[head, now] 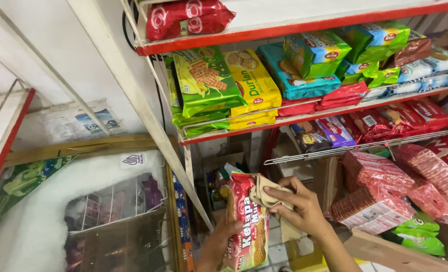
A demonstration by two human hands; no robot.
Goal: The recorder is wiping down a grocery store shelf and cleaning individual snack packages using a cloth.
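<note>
While the left hand (223, 241) grips a tall red biscuit packet (245, 221) from below, fingers wrapped shut around its lower left edge, the right hand (298, 206) presses a beige cloth (267, 196) against the packet's upper right corner. The right fingers (277, 192) lie close together and flat on the cloth, pinning it to the wrapper. The packet stands nearly upright in front of the person, its long axis running top to bottom, low in the view and below the wire shelf (334, 108). The right hand is the nearer one to the cloth; the left only steadies the packet. A slanted white post (148, 118) runs close to the packet's left side, leaving little room there. Stacked red cracker packs (375, 194) crowd the right, so the freest space lies toward the person.
</note>
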